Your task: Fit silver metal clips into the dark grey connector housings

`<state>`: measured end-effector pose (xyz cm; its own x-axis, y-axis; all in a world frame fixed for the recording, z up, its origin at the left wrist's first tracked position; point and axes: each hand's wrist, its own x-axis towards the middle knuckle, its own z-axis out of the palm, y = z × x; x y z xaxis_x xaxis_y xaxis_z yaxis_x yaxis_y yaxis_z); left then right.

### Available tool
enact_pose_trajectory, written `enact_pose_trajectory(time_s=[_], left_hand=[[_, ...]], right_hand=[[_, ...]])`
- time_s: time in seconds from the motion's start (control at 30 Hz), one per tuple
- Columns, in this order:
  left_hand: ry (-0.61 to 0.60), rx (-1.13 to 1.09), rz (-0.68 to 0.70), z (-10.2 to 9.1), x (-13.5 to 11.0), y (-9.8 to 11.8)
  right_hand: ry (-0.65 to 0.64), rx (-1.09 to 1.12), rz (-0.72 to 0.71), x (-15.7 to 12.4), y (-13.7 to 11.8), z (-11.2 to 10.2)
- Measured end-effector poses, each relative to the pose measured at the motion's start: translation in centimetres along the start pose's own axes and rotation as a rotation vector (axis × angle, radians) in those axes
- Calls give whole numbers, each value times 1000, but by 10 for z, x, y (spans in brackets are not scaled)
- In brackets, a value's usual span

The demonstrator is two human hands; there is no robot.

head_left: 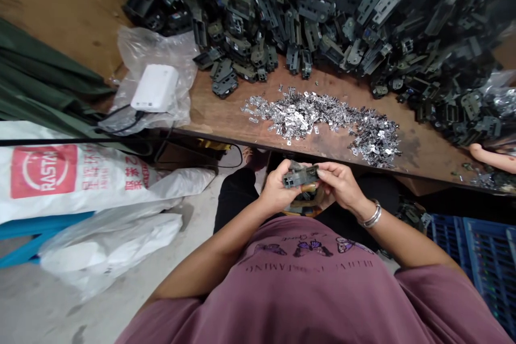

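Just past the table's near edge, my left hand (278, 187) is closed around a dark grey-green plastic part (300, 176), blocky and long like those in the pile. My right hand (341, 183) is pinched at the right end of this part, thumb and fingertips together. Whatever lies between those fingertips is too small to make out. Beyond my hands, small shiny metal clips (298, 115) are heaped along the table (226, 123). Behind them rises a large pile of similar dark plastic parts (278, 21).
A white box (155, 87) with a cable rests on clear plastic wrap at the left. White sacks (100, 172) stand below it. Blue crates (484, 258) are at the lower right. Another person's arm (494, 158) reaches in at the right edge.
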<state>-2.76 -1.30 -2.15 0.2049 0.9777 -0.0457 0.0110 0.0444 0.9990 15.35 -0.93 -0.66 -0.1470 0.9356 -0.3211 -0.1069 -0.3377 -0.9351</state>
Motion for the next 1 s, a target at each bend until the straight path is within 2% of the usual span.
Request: enact_pose_trajectory(time_s=[0.1,0.17,0.27,0.33,0.37,0.47,0.5,0.57,0.67,0.73,0.83,1.0], left_hand=[[13,-38,81,2,0,-8],[-10,-71,69,-1,0,-7],[-181,-204,-65,-12,0,2],[-275,-336,-205,-17,2,9],[-282,-383,-282,-17,3,12],[-200,-424,-464,-12,11,18],[-171,-443,-488,-8,15,20],[-118,-509,-488,-2,22,23],[-42,-549,-485,4,34,27],[15,-530,-488,5,39,28],[75,-484,-451,4,44,28],[41,-408,-280,4,42,23]], right_hand=[[-35,188,94,6,2,9],[-76,240,118,9,5,9],[-108,133,46,9,7,4],[-146,-90,-99,8,3,0],[-193,-235,-184,8,-2,-1],[-325,-669,-377,20,-22,-6],[-309,-801,-410,29,-29,-7],[-167,-1075,-434,52,-42,-12],[51,-1467,-366,92,-51,-17],[66,-1613,-324,109,-52,-19],[31,-1572,-371,111,-49,-21],[38,-945,-490,67,-38,-11]])
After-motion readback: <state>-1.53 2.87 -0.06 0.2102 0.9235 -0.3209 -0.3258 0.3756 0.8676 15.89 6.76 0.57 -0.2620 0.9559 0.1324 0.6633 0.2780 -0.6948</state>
